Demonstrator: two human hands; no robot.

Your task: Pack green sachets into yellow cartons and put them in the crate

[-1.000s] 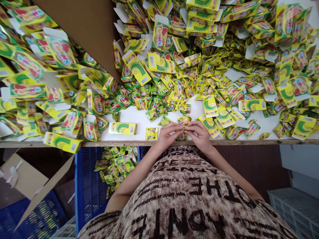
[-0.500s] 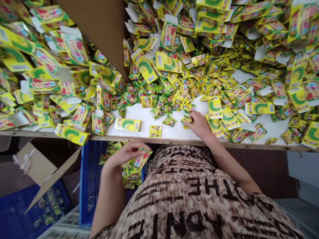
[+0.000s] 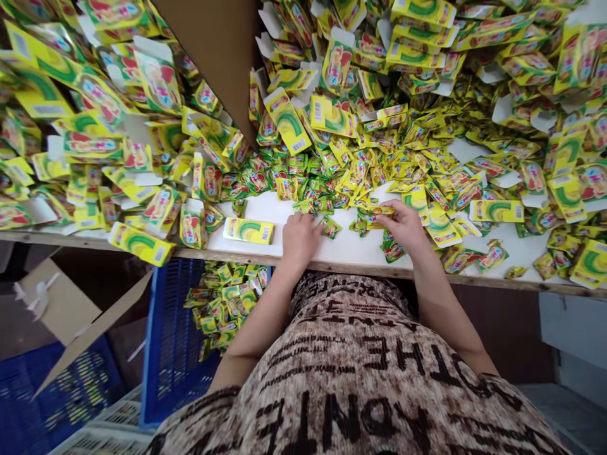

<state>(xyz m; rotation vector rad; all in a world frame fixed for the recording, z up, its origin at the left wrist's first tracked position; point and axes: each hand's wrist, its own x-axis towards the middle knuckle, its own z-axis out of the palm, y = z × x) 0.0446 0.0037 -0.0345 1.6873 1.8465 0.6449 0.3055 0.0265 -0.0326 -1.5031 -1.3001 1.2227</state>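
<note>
Your right hand (image 3: 383,215) is narrowed, thumb and fingers pinching a yellow sachet (image 3: 371,210) above the white worktop (image 3: 351,251). Your left hand (image 3: 301,237) is curled palm-down on the worktop; whether it grips anything cannot be told, as its fingertips are hidden. A green sachet (image 3: 331,227) lies just beside its fingers. A green-and-red packet (image 3: 392,247) sits just below your right hand; contact unclear.

Labels: a yellow carton (image 3: 249,231) lies flat to the left of your left hand, green swirl on its face, barcode at its right end. An open-flapped carton (image 3: 337,60) in the heap behind bears pink-and-blue brand lettering, too small to read surely, with red fruit artwork. Your patterned top (image 3: 360,379) carries large black capitals; "THE" is legible, the finer lines blurred.

Below the worktop's wooden edge, at your left, a blue crate (image 3: 164,354) holds more printed packs (image 3: 232,297).
</note>
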